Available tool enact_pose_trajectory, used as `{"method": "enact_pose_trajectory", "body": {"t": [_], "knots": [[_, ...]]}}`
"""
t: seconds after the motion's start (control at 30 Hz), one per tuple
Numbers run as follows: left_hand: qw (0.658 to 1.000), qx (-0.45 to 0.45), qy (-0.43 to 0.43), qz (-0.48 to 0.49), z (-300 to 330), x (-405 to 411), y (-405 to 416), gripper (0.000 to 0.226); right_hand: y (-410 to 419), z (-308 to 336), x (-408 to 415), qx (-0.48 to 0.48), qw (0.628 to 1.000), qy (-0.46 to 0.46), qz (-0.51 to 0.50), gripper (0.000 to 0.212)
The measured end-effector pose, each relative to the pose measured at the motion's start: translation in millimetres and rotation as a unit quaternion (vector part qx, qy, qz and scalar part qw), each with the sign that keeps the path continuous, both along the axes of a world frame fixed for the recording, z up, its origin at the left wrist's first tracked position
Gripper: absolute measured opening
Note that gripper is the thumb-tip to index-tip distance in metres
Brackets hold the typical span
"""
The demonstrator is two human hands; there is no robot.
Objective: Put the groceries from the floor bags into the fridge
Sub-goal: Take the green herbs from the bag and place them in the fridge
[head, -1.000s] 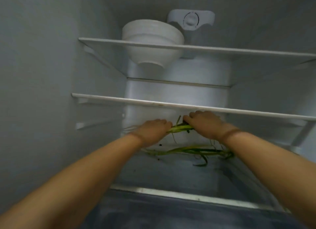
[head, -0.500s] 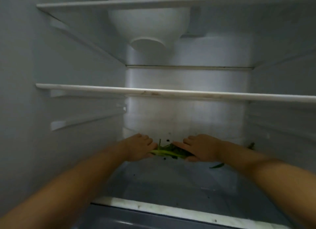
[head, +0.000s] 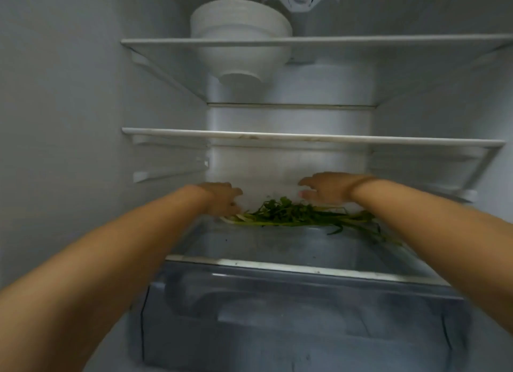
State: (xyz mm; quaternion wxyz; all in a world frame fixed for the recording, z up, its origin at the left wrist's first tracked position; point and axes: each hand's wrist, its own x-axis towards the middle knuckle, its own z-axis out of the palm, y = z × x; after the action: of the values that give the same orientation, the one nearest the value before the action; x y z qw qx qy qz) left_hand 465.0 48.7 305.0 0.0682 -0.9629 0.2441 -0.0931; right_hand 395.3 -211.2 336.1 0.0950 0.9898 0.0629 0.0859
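Lower frame, nearest: translucent crisper drawer point(head: 291, 310), glass shelf point(head: 277, 263) as its lid. On that shelf, frame centre: greens point(head: 299, 216), long axis left-right, pale root ends left, leafy tips trailing right. Left hand point(head: 222, 198) at root ends, fingertips touching or just beside them; grip unclear through blur. Right hand point(head: 327, 188) above and just behind bunch middle, fingers loosely spread, grasping nothing. Left hand nearer bunch. Further up: empty-looking middle shelf point(head: 305, 138), then stacked white bowls point(head: 238, 38) on top shelf.

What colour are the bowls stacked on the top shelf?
White; the stacked bowls show clearly in the head view, the only view given.
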Motion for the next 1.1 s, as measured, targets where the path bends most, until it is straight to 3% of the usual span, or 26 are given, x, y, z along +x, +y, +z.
{"method": "enact_pose_trajectory", "body": {"t": [0.17,0.3,0.47,0.7,0.83,1.1], "knots": [[0.978,-0.165,-0.116,-0.052,-9,-66,5,0.045,4,-24,-61,0.193,0.978,-0.078,-0.015,0.041],[0.937,-0.245,-0.217,-0.121,-40,-116,1,0.037,18,-66,-105,0.158,0.967,-0.198,-0.014,0.034],[0.907,-0.332,-0.228,-0.121,-88,-163,4,0.032,49,-110,-157,0.141,0.95,-0.28,-0.01,0.034],[0.923,-0.343,-0.162,-0.068,-150,-256,54,0.034,115,-173,-230,0.132,0.954,-0.262,0.062,0.039],[0.923,-0.363,-0.12,-0.041,-197,-332,94,0.036,160,-219,-285,0.127,0.963,-0.213,0.107,0.042],[0.93,-0.35,-0.042,0.1,-316,-509,183,0.033,239,-319,-417,0.092,0.967,-0.097,0.217,0.043]]}}
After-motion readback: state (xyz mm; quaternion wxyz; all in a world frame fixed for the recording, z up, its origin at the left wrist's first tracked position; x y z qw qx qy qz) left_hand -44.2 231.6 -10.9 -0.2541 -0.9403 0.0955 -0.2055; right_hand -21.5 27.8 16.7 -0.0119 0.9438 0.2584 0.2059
